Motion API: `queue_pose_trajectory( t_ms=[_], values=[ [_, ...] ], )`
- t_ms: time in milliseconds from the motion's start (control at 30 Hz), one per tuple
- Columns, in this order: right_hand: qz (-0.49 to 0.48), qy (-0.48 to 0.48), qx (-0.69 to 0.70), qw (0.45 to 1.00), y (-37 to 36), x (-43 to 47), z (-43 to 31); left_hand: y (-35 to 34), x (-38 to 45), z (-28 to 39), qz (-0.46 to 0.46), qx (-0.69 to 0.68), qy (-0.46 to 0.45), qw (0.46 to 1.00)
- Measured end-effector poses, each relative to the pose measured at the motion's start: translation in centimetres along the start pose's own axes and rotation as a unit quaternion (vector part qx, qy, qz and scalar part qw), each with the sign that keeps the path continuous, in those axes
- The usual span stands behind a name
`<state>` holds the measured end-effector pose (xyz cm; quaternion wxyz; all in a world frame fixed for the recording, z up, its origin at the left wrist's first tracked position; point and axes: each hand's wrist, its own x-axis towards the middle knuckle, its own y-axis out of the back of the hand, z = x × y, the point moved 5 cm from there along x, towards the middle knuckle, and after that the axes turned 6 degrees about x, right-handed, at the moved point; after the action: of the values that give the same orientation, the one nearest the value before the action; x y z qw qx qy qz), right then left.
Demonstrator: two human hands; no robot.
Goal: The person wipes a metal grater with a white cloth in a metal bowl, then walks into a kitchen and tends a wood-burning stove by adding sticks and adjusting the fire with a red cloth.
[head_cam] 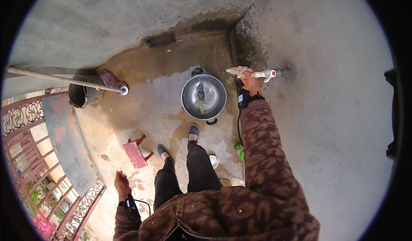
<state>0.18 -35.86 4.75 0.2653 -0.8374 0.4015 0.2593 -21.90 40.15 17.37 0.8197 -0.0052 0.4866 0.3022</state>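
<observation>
My right hand [251,83] is raised at the wall tap, its fingers closed around a crumpled pale cloth or bag [238,71] at the spout end. The white plastic tap [264,74] has a lever with a red dot. Below and to the left, a metal wok [186,107] with black handles stands on the floor. Inside it lie a dark ribbed piece [201,92] and a yellowish strip [201,107]; what they are is unclear. My left hand [121,183] hangs low at my side with its fingers curled, and nothing shows in it.
A small red wooden stool [135,154] stands left of my feet. Further left are a dark bucket [78,94] and a mop [109,82]. A floor drain grate [159,39] sits by the far wall. Near the right wall are a green bottle [239,151] and a white container [213,160].
</observation>
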Motion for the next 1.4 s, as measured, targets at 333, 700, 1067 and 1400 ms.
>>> queue_pose_trajectory(
  t_ms=[333, 700, 1067, 1400],
  values=[
    [0.058, 0.019, 0.034, 0.998, 2.3, 1.2, 0.2, -0.8, -0.9, -0.2, -0.026, -0.03, 0.001, 0.999],
    [-0.033, 0.125, 0.099, 0.987, 2.3, 0.4, -0.9, -1.6, -1.3, -0.1, -0.044, -0.037, -0.007, 0.998],
    [-0.159, -0.038, 0.336, 0.927, 3.8, 0.9, -0.7, -4.1, -1.4, 1.2, -0.066, -0.04, -0.006, 0.997],
    [-0.002, -0.034, 0.296, 0.955, 2.7, -1.3, -0.3, -3.6, -1.1, 1.5, -0.056, -0.051, -0.006, 0.997]
  ],
)
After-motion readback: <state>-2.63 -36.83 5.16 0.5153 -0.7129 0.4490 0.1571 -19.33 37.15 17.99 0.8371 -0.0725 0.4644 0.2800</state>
